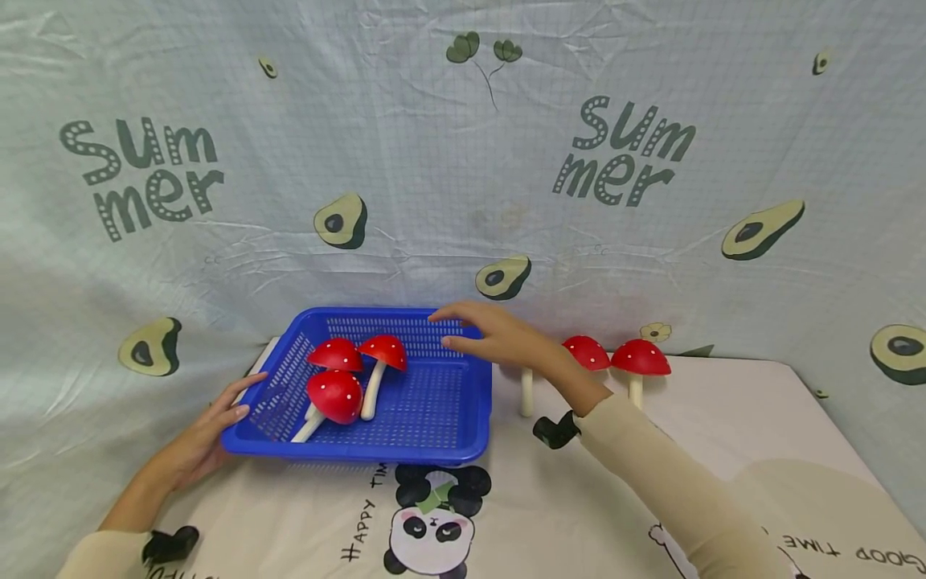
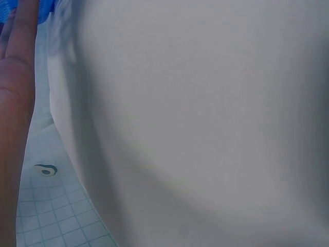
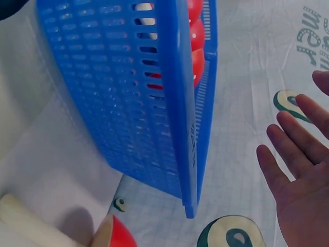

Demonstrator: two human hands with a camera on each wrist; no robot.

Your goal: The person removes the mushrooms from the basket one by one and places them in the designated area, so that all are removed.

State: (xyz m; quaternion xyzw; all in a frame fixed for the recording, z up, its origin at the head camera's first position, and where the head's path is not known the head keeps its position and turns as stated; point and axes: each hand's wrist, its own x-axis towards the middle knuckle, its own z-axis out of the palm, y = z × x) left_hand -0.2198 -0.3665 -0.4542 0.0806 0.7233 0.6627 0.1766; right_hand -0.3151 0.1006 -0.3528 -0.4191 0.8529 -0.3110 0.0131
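Note:
A blue plastic basket [image 1: 405, 452] stands on the table in the head view. Three red toy mushrooms with white dots lie in its left half: a front one [image 1: 336, 396], one behind it [image 1: 334, 355], and one to the right [image 1: 385, 351]. My left hand [image 1: 202, 442] touches the basket's left rim with extended fingers. Above the basket's back right corner hovers my right hand [image 1: 499, 334], fingers spread and holding nothing; its palm [image 3: 308, 206] shows in the right wrist view, apart from the basket.
Right of the basket are more toy mushrooms: a far right one [image 1: 641, 359], one partly behind my right arm [image 1: 586, 352], and a pale stem [image 1: 526, 394] whose cap is hidden. A printed cloth [image 1: 434, 265] hangs behind the table [image 1: 731, 418].

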